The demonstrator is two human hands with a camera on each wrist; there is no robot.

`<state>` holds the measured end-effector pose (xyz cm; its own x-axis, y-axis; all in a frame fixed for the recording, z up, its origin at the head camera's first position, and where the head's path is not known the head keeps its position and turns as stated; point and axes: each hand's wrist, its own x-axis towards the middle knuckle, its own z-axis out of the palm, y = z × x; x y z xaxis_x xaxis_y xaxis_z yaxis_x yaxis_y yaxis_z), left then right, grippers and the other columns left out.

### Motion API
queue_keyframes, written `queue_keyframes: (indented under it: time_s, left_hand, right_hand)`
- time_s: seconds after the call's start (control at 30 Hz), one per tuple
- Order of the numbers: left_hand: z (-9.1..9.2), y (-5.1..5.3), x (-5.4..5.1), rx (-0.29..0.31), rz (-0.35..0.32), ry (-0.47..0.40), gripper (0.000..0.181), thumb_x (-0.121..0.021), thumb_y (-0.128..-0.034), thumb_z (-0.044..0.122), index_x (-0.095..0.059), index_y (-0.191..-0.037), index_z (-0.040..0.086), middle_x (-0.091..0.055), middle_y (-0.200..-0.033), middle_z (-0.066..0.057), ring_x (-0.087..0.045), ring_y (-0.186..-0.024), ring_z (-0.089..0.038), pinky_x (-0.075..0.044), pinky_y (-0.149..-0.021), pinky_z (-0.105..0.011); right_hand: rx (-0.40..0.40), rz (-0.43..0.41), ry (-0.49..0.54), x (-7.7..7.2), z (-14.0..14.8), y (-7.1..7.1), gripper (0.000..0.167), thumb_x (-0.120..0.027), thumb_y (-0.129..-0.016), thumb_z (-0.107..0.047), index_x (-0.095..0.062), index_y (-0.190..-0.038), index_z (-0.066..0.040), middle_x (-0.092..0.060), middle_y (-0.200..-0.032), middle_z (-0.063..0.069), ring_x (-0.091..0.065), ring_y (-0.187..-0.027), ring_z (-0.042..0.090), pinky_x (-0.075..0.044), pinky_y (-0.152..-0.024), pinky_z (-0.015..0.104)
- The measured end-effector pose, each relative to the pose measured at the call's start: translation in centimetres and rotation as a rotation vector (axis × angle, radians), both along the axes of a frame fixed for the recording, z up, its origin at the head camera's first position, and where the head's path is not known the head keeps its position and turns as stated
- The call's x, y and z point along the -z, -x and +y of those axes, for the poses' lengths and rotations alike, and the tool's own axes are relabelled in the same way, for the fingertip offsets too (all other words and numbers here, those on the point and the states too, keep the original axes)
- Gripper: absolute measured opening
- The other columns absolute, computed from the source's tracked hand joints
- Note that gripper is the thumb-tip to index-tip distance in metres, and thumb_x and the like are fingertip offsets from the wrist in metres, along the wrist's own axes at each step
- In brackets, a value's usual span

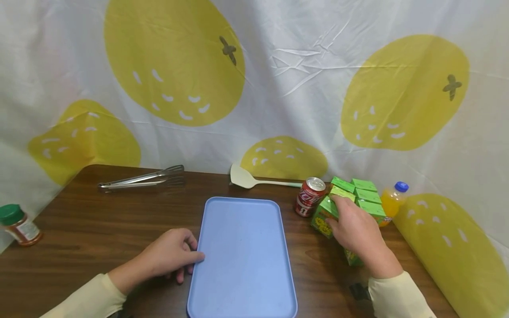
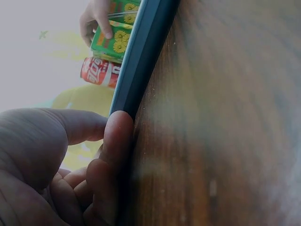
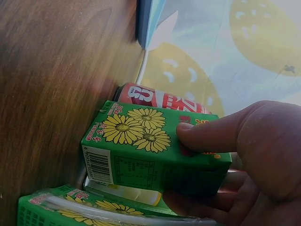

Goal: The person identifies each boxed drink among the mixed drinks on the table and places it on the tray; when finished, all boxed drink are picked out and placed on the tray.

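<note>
One tray (image 1: 242, 256) edge in left grip (image 1: 172, 255), carton (image 3: 134, 141) in right grip (image 1: 355, 225) (wood (image 1: 308, 258) between).

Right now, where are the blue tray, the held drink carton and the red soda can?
Blue tray (image 1: 243, 260): head view, on its bare flat middle.
Green flower-print drink carton (image 3: 151, 141): right wrist view, on its flower-printed side.
Red soda can (image 1: 309, 198): head view, on its side wall.
</note>
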<state>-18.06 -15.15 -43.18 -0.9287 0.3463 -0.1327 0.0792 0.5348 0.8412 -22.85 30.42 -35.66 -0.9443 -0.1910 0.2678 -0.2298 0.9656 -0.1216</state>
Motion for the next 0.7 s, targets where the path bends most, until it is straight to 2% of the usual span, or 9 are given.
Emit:
queue_keyframes:
  time_s: [0.33,0.7]
  left_hand:
    - [-0.10,0.11,-0.03,0.017,-0.002,-0.004,0.027,-0.083,-0.0995,0.025,-0.065,-0.095,0.006,-0.072,-0.066,-0.001,-0.067,-0.047,-0.018,-0.046,-0.039,-0.029]
    - [-0.17,0.18,-0.11,0.016,-0.014,-0.021,0.027,-0.084,-0.0991,0.026,-0.067,-0.093,0.006,-0.072,-0.066,-0.002,-0.068,-0.047,-0.018,-0.045,-0.039,-0.028]
  right_hand:
    - [0.001,0.024,0.022,-0.16,0.26,-0.10,0.063,-0.087,-0.094,-0.018,-0.062,-0.149,-0.001,-0.068,-0.144,0.027,-0.070,-0.120,0.052,-0.057,-0.093,0.072]
    - [0.044,-0.002,0.056,-0.52,-0.06,-0.08,0.062,-0.090,-0.093,-0.025,-0.068,-0.146,-0.003,-0.073,-0.138,0.025,-0.071,-0.114,0.052,-0.058,-0.089,0.071]
